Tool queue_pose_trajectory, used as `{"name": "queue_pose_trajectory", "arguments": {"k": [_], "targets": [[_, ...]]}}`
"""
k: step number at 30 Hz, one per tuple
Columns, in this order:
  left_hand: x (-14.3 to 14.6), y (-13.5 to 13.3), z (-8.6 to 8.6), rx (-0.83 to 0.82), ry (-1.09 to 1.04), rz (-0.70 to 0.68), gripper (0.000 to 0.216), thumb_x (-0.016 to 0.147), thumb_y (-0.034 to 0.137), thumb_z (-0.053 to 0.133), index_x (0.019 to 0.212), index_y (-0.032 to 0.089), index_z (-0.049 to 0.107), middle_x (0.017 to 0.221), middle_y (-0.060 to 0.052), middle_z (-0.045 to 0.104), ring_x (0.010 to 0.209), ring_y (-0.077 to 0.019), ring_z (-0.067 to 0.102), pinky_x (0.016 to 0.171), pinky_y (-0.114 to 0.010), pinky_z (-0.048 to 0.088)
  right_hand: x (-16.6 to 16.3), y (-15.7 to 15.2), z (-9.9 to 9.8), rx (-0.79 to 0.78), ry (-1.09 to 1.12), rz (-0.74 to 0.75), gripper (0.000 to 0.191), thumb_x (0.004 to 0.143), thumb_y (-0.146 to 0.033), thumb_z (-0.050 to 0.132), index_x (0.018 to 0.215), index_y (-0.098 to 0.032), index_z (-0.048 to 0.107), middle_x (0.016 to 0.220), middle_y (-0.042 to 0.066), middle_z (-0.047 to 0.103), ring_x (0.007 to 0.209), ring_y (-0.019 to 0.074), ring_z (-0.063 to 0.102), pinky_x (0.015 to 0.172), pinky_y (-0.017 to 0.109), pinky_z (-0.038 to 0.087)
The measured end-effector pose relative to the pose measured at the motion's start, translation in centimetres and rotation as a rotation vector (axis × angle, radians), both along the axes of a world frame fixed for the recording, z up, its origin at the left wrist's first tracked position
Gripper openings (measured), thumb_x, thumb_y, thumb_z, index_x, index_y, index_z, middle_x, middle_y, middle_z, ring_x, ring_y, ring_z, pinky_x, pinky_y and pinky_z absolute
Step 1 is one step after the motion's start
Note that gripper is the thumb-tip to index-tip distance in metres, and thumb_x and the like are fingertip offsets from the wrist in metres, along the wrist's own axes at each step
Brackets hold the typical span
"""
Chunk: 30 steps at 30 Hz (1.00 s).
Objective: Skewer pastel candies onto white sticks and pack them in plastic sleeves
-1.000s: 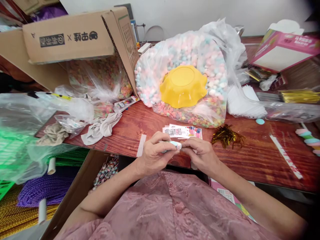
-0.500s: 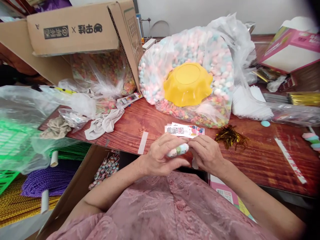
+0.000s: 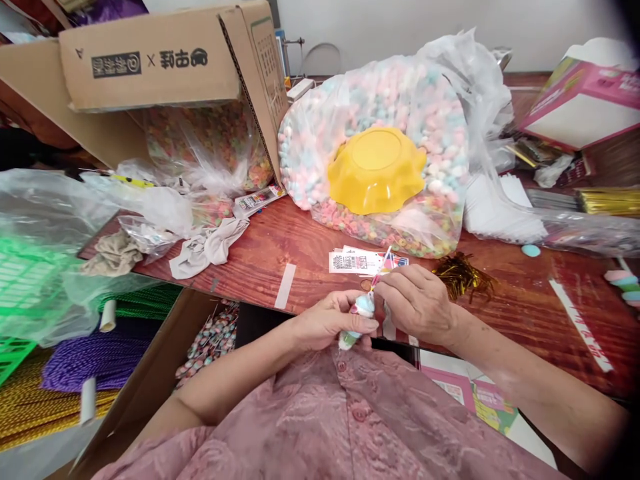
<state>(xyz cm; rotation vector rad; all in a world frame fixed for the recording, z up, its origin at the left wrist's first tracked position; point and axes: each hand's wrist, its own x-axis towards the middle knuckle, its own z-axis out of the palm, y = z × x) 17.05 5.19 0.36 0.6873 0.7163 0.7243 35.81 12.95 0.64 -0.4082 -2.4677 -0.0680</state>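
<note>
A wrapped marshmallow candy stick (image 3: 363,307), white, pale blue and green, is held in front of my chest. My left hand (image 3: 325,321) is closed around its thick lower part, with the thumb across it. My right hand (image 3: 413,300) has its fingers pinched at the gathered upper neck of the wrapper. A thin white stick pokes up past these fingers. What the right fingertips grip exactly is partly hidden. Just beyond the hands, printed paper labels (image 3: 350,261) lie on the red-brown table (image 3: 265,247). Gold tinsel ties (image 3: 463,277) lie to the right of them.
A yellow scalloped bowl (image 3: 377,170) rests upside down on a large bag of marshmallows (image 3: 300,143). An open cardboard box (image 3: 150,67) stands at left. Below it are purple cords (image 3: 100,360) and a box of finished candy sticks (image 3: 213,340). White sticks (image 3: 505,210) lie at right.
The candy stick has turned from lying sideways to more upright, its stick end now up. My right hand has moved slightly right and up around the neck; my left hand has tightened lower down.
</note>
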Motion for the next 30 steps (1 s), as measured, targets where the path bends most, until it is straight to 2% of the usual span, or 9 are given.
{"name": "queue_pose_trajectory", "arguments": {"k": [4, 7, 9, 12, 17, 20, 25, 28, 30], "targets": [[-0.3, 0.4, -0.5, 0.488, 0.484, 0.087, 0.032, 0.076, 0.033, 0.074, 0.1, 0.016, 0.06, 0.077, 0.001, 0.061, 0.066, -0.0125, 0.059, 0.066, -0.027, 0.051, -1.1, -0.6, -1.0, -0.248, 0.145, -0.126, 0.015, 0.088, -0.015, 0.046, 0.076, -0.021, 0.054, 0.071, 0.005, 0.058, 0.067, 0.0178, 0.048, 0.064, 0.034, 0.037], [-1.0, 0.8, -1.8, 1.029, 0.988, 0.126, 0.035, 0.085, 0.02, 0.058, 0.119, 0.013, 0.058, 0.094, -0.008, 0.066, 0.085, -0.0205, 0.062, 0.08, -0.038, 0.053, -2.4, -1.5, -2.1, -0.77, 0.351, -0.201, 0.014, 0.087, -0.021, 0.049, 0.073, -0.021, 0.051, 0.065, 0.001, 0.053, 0.062, 0.0152, 0.046, 0.059, 0.03, 0.038], [-1.6, 1.0, -2.8, 1.26, 1.23, 0.135, 0.044, 0.087, 0.012, 0.048, 0.13, 0.01, 0.05, 0.099, -0.013, 0.067, 0.09, -0.0234, 0.063, 0.079, -0.04, 0.055, -3.2, -2.0, -2.7, -1.224, 0.495, -0.175, 0.016, 0.084, -0.029, 0.054, 0.07, -0.021, 0.05, 0.059, -0.002, 0.048, 0.055, 0.0129, 0.043, 0.052, 0.027, 0.037], [-2.4, 1.2, -3.4, 1.444, 1.368, 0.144, 0.048, 0.086, 0.006, 0.042, 0.134, 0.006, 0.046, 0.1, -0.016, 0.067, 0.088, -0.0236, 0.065, 0.074, -0.037, 0.056, -3.9, -2.6, -3.1, -1.746, 0.64, -0.035, 0.02, 0.076, -0.033, 0.061, 0.067, -0.02, 0.049, 0.056, -0.003, 0.045, 0.05, 0.011, 0.039, 0.046, 0.025, 0.034], [-3.2, 1.2, -2.7, 1.361, 1.192, 0.157, 0.045, 0.084, 0.007, 0.045, 0.129, 0.006, 0.052, 0.103, -0.016, 0.068, 0.092, -0.0242, 0.064, 0.078, -0.037, 0.055, -4.2, -3.2, -2.5, -2.02, 0.74, 0.039, 0.021, 0.074, -0.031, 0.069, 0.071, -0.019, 0.052, 0.06, -0.002, 0.047, 0.052, 0.0099, 0.039, 0.04, 0.021, 0.023], [-3.1, 1.0, -1.9, 1.049, 0.962, 0.142, 0.036, 0.085, 0.015, 0.057, 0.121, 0.013, 0.059, 0.098, -0.009, 0.068, 0.084, -0.0188, 0.063, 0.077, -0.031, 0.052, -4.3, -3.5, -2.5, -1.992, 0.789, -0.043, 0.021, 0.074, -0.033, 0.072, 0.08, -0.018, 0.057, 0.067, -0.002, 0.05, 0.051, 0.0073, 0.036, 0.039, 0.019, 0.021], [-5.6, -0.8, -0.3, 0.522, 0.745, 0.153, 0.039, 0.076, 0.035, 0.072, 0.108, 0.015, 0.065, 0.084, -0.001, 0.064, 0.068, -0.0125, 0.054, 0.065, -0.024, 0.045, -2.6, -4.2, -3.2, -1.424, 0.711, -0.277, 0.02, 0.084, -0.035, 0.066, 0.1, -0.023, 0.063, 0.088, 0.002, 0.061, 0.064, 0.0106, 0.05, 0.052, 0.022, 0.04], [-11.5, -4.1, 0.8, 0.284, 0.921, 0.091, 0.035, 0.072, 0.045, 0.072, 0.089, 0.015, 0.066, 0.075, 0.001, 0.06, 0.064, -0.0121, 0.05, 0.061, -0.023, 0.041, 0.3, -4.6, -3.8, -1.032, 0.474, -0.345, 0.009, 0.088, -0.029, 0.06, 0.091, -0.022, 0.065, 0.089, 0.004, 0.064, 0.077, 0.0156, 0.059, 0.068, 0.028, 0.048], [-16.2, -6.9, 1.3, 0.209, 1.17, -0.135, 0.034, 0.07, 0.049, 0.072, 0.069, 0.016, 0.064, 0.068, 0.0, 0.058, 0.066, -0.0152, 0.053, 0.062, -0.024, 0.04, 2.7, -4.7, -4.5, -0.855, 0.365, -0.371, 0.008, 0.088, -0.025, 0.058, 0.086, -0.022, 0.065, 0.084, 0.004, 0.065, 0.077, 0.0163, 0.06, 0.07, 0.029, 0.048]]}}
